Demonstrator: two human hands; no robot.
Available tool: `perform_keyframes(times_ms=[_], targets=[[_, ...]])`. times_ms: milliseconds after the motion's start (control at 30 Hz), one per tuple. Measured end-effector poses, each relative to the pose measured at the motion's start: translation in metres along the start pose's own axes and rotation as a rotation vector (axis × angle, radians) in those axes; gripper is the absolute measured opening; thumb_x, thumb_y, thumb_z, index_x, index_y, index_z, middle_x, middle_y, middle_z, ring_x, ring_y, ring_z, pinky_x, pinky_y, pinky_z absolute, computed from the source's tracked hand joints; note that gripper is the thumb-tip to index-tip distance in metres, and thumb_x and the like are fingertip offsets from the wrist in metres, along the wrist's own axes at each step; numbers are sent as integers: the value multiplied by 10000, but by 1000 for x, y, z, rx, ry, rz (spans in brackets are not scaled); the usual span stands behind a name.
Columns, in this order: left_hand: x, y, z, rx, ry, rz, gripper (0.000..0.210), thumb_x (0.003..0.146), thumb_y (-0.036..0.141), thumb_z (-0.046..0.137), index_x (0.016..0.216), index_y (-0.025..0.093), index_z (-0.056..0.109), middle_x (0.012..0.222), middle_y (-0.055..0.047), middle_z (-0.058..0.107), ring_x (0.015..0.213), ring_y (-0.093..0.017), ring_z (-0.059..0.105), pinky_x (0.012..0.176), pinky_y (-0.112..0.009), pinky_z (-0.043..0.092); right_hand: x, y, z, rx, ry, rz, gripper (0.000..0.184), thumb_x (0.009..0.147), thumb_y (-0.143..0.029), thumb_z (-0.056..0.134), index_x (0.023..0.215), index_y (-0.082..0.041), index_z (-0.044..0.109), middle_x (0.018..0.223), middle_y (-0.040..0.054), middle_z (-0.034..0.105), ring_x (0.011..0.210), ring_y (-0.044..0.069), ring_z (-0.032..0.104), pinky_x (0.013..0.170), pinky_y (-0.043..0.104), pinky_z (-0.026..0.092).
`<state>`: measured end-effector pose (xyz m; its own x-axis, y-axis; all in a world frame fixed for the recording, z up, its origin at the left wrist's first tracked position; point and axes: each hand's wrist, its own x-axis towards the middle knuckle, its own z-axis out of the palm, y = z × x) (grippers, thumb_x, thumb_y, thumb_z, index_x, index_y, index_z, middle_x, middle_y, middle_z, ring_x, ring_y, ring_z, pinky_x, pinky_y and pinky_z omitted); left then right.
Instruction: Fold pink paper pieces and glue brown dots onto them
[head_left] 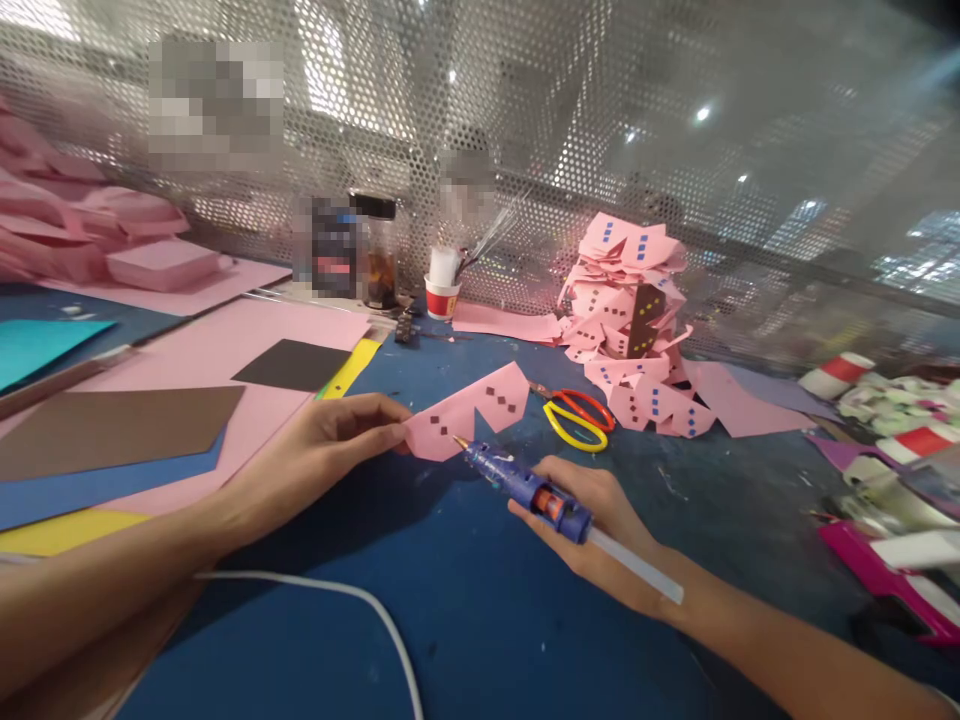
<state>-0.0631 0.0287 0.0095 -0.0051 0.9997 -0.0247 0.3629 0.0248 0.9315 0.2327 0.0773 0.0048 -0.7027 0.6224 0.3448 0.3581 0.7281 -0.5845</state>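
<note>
A notched strip of pink paper [457, 408] with several small dark squares on it is pinched at its left end by my left hand [352, 435]. My right hand [592, 520] grips a blue glue gun [517, 478], from whose back a pale glue stick sticks out. The gun's metal tip is at the strip's lower edge, close to the squares; whether it touches the paper I cannot tell. Scissors [577, 420] with red and yellow handles lie just beyond the strip. Behind them rises a pile of pink cut pieces [622, 300] with coloured squares.
Coloured sheets, including a brown sheet [112, 430] and a black one [292, 364], cover the left side. A paper cup [442, 298] and a jar [380, 255] stand by the perforated metal screen [525, 80]. A white cord [360, 590] crosses the front. Clutter with a magenta object [885, 580] lies right.
</note>
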Motion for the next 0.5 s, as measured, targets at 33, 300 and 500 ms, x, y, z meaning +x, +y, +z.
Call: perform_keyframes(times_ms=[33, 300, 500], targets=[[0, -1, 0, 1, 4, 6, 300, 864, 497, 614, 1002, 243, 695, 968, 19, 740, 932, -216, 645, 827, -276, 446, 0, 1, 0, -1, -9, -16, 208, 752, -38, 632, 873, -190, 559, 755, -45, 579, 621, 81, 498, 594, 203, 355], [1, -7, 0, -22, 3, 27, 289, 860, 485, 624, 1001, 242, 691, 973, 16, 738, 937, -212, 646, 849, -304, 441, -3, 7, 2, -20, -53, -30, 269, 744, -21, 620, 935, -202, 563, 795, -37, 590, 651, 93, 500, 615, 215, 351], [-1, 2, 2, -33, -3, 31, 295, 861, 472, 617, 991, 218, 693, 965, -6, 740, 929, -225, 647, 854, -325, 449, -2, 8, 2, -44, -60, -42, 250, 766, -53, 643, 939, -210, 555, 817, -44, 603, 672, 89, 527, 633, 209, 353]])
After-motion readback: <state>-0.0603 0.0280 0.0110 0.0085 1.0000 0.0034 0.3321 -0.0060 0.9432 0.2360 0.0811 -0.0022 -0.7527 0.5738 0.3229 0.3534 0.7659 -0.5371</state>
